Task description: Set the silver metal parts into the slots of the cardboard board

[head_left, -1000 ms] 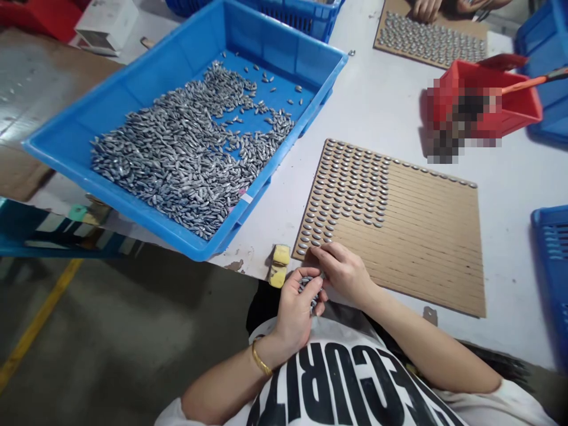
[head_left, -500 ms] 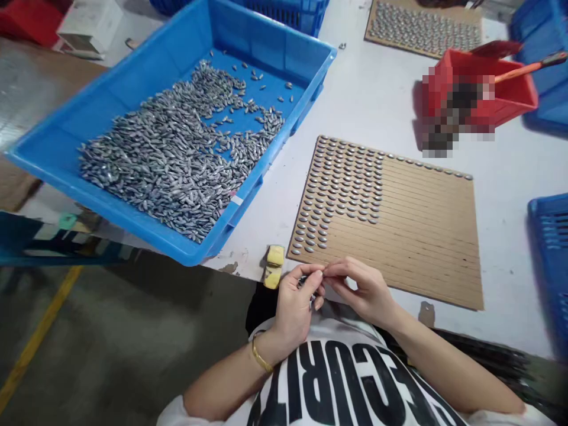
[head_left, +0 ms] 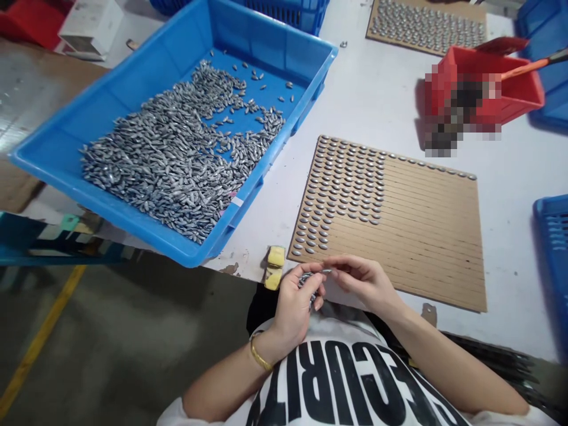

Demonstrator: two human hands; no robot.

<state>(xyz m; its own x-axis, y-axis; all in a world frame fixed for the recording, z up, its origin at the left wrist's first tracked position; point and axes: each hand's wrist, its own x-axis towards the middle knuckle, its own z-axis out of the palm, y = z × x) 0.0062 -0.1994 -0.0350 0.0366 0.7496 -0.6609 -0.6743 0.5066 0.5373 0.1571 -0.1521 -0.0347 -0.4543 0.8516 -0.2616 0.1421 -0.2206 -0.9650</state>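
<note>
My left hand is curled around several small grey spindle-shaped metal pieces, partly hidden by its fingers. Close beside it, my right hand pinches one such metal piece by its end, and the other end meets the left fingertips. Both hands are at the near edge of a grooved cardboard sheet. Rows of the same pieces lie on its left part, with a single line along its far edge.
A large blue tray holding a heap of the pieces stands to the left. Yellow blocks lie at the table edge. On the right are a red bin and a blue crate. Another filled cardboard sheet lies at the back.
My right fingertips have drawn slightly right, away from the left hand, and a metal piece now shows between them. The left hand stays almost still.
</note>
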